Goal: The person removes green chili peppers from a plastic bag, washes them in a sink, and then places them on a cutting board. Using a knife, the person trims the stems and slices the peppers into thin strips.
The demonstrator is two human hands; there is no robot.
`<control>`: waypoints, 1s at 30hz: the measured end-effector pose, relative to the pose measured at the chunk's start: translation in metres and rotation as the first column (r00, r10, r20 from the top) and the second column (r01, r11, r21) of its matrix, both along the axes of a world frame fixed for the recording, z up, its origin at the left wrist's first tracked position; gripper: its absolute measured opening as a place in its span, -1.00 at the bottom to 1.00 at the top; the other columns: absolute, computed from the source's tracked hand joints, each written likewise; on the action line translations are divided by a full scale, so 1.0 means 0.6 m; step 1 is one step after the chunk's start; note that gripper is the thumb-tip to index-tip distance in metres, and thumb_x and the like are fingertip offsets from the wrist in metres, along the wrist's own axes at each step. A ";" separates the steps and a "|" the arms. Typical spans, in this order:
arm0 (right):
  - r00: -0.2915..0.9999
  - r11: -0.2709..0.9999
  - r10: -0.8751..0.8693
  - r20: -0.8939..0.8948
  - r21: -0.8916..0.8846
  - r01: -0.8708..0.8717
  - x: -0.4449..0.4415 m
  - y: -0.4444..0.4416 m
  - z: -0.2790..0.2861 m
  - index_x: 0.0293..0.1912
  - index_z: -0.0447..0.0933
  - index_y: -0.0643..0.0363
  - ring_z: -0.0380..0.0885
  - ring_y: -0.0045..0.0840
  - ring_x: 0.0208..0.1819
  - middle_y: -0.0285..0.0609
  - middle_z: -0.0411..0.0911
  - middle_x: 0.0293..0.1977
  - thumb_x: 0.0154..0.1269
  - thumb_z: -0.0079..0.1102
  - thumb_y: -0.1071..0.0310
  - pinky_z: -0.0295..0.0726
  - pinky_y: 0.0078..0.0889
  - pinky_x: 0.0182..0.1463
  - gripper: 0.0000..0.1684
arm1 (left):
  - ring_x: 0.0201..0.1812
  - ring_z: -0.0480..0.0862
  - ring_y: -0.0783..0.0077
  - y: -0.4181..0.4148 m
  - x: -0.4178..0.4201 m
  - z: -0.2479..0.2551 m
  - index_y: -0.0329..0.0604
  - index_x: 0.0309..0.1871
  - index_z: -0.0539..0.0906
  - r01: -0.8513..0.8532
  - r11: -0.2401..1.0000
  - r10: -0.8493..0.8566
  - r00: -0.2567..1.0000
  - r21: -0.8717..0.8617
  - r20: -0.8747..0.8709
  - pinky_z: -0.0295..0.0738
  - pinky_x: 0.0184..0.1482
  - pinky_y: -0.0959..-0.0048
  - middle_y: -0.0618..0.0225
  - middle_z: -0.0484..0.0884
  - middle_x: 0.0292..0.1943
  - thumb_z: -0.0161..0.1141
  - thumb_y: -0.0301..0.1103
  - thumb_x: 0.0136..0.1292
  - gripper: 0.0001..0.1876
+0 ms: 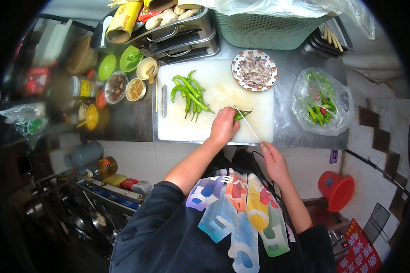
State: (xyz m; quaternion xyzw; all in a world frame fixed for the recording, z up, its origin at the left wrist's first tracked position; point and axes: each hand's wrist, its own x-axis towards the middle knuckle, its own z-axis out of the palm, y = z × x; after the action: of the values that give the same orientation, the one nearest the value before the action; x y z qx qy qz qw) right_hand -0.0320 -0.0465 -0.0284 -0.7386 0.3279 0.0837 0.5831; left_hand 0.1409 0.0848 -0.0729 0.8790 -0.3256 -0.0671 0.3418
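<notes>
My left hand (224,125) presses a green chili pepper (243,114) against the white cutting board (191,131), near its front edge. In my right hand (275,163) is a knife (249,127), seen nearly edge-on as a thin line. Its blade lies across the pepper beside my left fingertips; my fingers hide the handle. Several whole green chilies (189,92) lie in a pile on the left half of the board. A patterned plate (235,76) of sliced purplish-white food (254,71) overlaps the board's back right corner.
Right of the board sits a clear plastic bag (299,112) with cut green and red peppers (323,111). Small bowls (135,89) crowd the left. Behind stand metal trays (177,37) with ginger (167,17) and a green basket (259,32). A red bucket (341,194) is at lower right.
</notes>
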 end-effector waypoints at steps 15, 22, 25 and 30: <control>1.000 0.992 -0.025 -0.005 -0.125 0.024 -0.004 0.012 -0.002 0.04 0.43 0.22 0.33 -0.72 -0.51 -0.33 0.48 -0.46 0.37 -0.10 0.15 0.37 -0.64 -0.39 -0.60 | -0.11 0.43 0.00 -0.008 -0.001 -0.008 -0.30 -0.19 0.41 0.028 0.999 -0.029 0.999 -0.029 -0.029 0.39 -0.05 0.24 0.04 0.43 -0.18 0.15 -0.55 -0.10 -0.68; 0.992 0.968 0.039 -0.120 -0.241 -0.067 0.015 0.015 0.048 0.02 0.44 0.15 0.56 -0.26 -0.25 0.00 0.56 -0.30 0.36 -0.13 0.08 0.47 -0.36 -0.16 -0.58 | -0.13 0.42 -0.03 -0.008 -0.003 -0.013 -0.33 -0.20 0.40 0.036 0.999 -0.037 0.999 -0.024 -0.012 0.38 -0.05 0.22 0.00 0.42 -0.19 0.13 -0.56 -0.11 -0.68; 0.982 0.965 0.051 -0.184 -0.245 -0.096 0.036 0.018 0.057 0.01 0.44 0.10 0.53 -0.10 -0.15 0.08 0.54 -0.24 0.35 -0.15 0.04 0.46 -0.24 -0.10 -0.57 | -0.13 0.42 -0.04 -0.010 -0.004 -0.017 -0.33 -0.20 0.39 0.021 0.999 -0.021 1.000 -0.033 0.009 0.38 -0.05 0.21 -0.01 0.42 -0.20 0.13 -0.56 -0.11 -0.68; 0.996 0.956 0.056 -0.063 -0.283 -0.072 0.047 0.035 -0.018 0.02 0.43 0.05 0.51 -0.06 -0.17 0.09 0.54 -0.27 0.35 -0.18 0.00 0.45 -0.17 -0.12 -0.57 | -0.14 0.43 -0.04 0.002 -0.007 -0.021 -0.30 -0.19 0.40 0.054 0.999 -0.054 0.998 0.004 0.011 0.39 -0.06 0.21 0.01 0.44 -0.23 0.13 -0.57 -0.12 -0.67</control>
State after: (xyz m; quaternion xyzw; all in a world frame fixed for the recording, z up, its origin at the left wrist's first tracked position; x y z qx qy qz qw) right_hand -0.0036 -0.0253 -0.0394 -0.8226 0.3281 0.0746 0.4584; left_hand 0.1366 0.0862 -0.0855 0.8709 -0.3510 -0.0721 0.3364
